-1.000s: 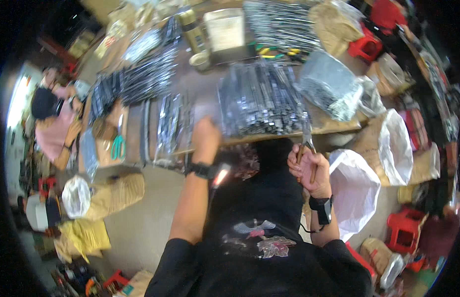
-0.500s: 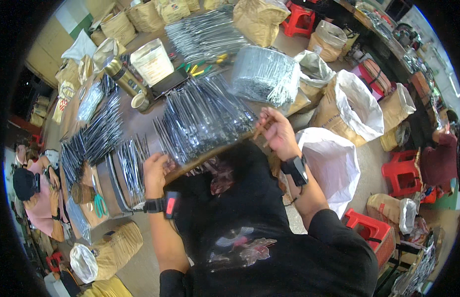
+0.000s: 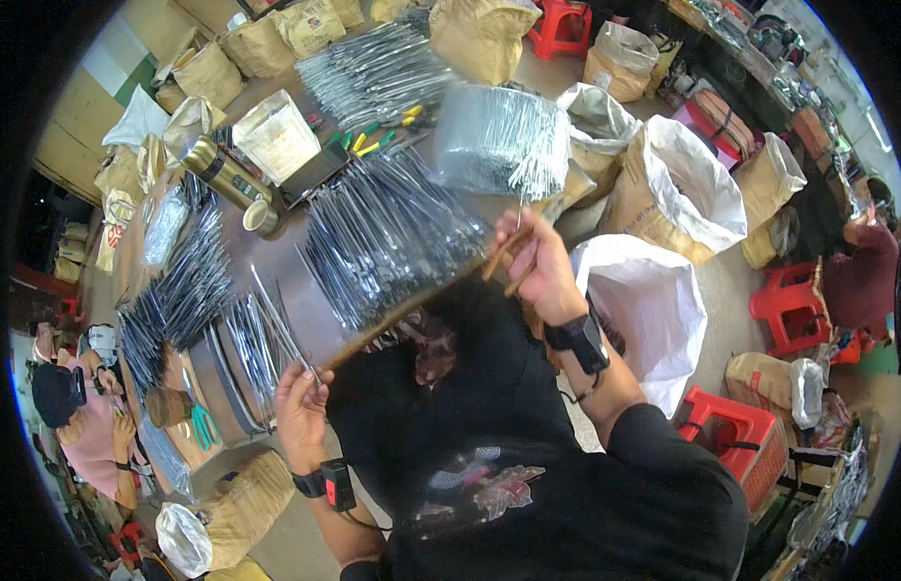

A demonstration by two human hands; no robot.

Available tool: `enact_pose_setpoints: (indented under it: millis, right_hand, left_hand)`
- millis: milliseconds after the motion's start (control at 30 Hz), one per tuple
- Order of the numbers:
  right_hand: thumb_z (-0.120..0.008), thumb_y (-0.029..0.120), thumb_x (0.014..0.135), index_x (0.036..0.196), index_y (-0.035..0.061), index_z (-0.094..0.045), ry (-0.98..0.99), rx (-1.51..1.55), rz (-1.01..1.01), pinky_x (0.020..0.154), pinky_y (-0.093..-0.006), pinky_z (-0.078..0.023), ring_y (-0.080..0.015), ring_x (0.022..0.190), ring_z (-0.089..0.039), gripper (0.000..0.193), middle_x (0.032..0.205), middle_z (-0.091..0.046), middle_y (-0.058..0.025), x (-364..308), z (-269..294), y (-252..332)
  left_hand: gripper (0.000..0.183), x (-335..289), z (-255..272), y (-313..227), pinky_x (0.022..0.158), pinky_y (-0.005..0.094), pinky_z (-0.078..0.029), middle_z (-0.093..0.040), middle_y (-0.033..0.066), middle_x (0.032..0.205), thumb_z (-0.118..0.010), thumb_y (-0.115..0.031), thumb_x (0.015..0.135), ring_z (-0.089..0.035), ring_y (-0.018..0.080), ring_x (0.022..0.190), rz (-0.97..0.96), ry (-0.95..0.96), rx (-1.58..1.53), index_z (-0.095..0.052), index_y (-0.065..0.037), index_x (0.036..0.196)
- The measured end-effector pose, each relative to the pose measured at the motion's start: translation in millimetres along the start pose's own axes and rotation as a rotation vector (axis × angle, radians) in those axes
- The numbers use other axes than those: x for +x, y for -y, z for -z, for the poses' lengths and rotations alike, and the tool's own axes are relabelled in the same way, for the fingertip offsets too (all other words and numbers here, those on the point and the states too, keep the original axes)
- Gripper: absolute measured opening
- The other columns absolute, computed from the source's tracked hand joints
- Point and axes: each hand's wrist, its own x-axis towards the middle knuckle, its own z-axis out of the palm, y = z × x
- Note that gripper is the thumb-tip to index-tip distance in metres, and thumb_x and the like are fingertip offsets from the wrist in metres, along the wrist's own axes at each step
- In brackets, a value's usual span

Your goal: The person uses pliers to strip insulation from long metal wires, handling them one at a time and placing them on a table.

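Observation:
My left hand (image 3: 301, 399) is closed at the table's front edge, its fingers pinching long, thin, shiny strips (image 3: 276, 315) that slant up and away over the tabletop. My right hand (image 3: 542, 271) is raised beside the right end of the big pile, its fingers wrapped around a tool with two brown handles (image 3: 496, 256). A thin metallic tip sticks up from that fist; the tool looks like pliers, though its jaws are mostly hidden. Between my hands lies a wide pile of dark, glossy strips (image 3: 388, 237). A smaller bunch of strips (image 3: 253, 334) lies left of it.
A clear-wrapped roll of silvery strands (image 3: 489, 136) stands behind the pile. Left of it are a flask (image 3: 228, 169), a cup (image 3: 261, 217) and teal-handled scissors (image 3: 202, 426). An open white-lined sack (image 3: 654, 290) stands by my right forearm. A co-worker (image 3: 92, 426) sits far left.
My left hand has pulled back towards me and now holds long strips above the table. My right hand stays near the pile's end, with the brown-handled tool showing more. My view has shifted slightly.

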Motion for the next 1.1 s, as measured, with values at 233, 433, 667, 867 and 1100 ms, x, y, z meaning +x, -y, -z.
enact_pose_setpoints:
  millis: [233,433,667,867,1100]
  right_hand:
    - [-0.051,0.010,0.087,0.087,0.0001,-0.052,0.051,0.209,-0.139,0.071,-0.0352,-0.049,-0.0173,0.067,-0.054,0.010,0.072,-0.055,-0.0048,23.9,-9.2,31.1]
    - [-0.055,0.009,0.086,0.090,0.0023,-0.054,0.106,0.030,-0.263,0.070,-0.0348,-0.048,-0.0159,0.068,-0.054,0.008,0.075,-0.055,-0.0035,-13.7,-26.5,-3.3]
    - [-0.062,0.006,0.080,0.090,0.0035,-0.050,0.334,-0.426,-0.279,0.061,-0.0303,-0.051,-0.0180,0.066,-0.059,0.016,0.074,-0.057,-0.0088,-60.3,-56.6,-43.9]
    - [-0.066,0.005,0.077,0.087,0.0015,-0.052,0.337,-0.608,-0.140,0.060,-0.0271,-0.051,-0.0172,0.066,-0.062,0.018,0.076,-0.061,-0.0109,-86.4,-59.3,-64.8]
    - [-0.066,0.003,0.077,0.081,0.0004,-0.055,0.348,-0.667,-0.179,0.057,-0.0242,-0.049,-0.0134,0.063,-0.060,0.012,0.071,-0.061,-0.0082,-95.9,-57.3,-71.5]
  left_hand:
    - [0.027,-19.3,-22.3,-2.6,0.066,0.0228,-0.056,-0.063,0.0120,0.087,-0.057,0.004,0.079,-0.065,0.0224,0.078,-0.004,0.098,-0.052,-0.055,0.004,0.106]
    - [0.026,-28.8,-28.7,13.5,0.065,0.0216,-0.056,-0.061,0.0124,0.086,-0.057,0.006,0.076,-0.065,0.0256,0.079,0.084,0.003,-0.074,-0.053,0.005,0.102]
    - [0.020,-34.2,-59.7,28.1,0.060,0.0229,-0.054,-0.061,0.0090,0.085,-0.058,0.003,0.078,-0.065,0.0233,0.078,0.171,0.235,0.018,-0.054,0.000,0.097]
    - [0.017,-50.8,-70.1,23.8,0.061,0.0263,-0.055,-0.061,0.0085,0.082,-0.059,0.005,0.077,-0.065,0.0204,0.073,0.077,0.237,0.118,-0.054,-0.002,0.092]
    - [0.017,-56.6,-75.1,21.1,0.063,0.0275,-0.054,-0.063,0.0086,0.081,-0.062,0.004,0.076,-0.065,0.0179,0.072,-0.055,0.262,0.165,-0.056,-0.001,0.091]
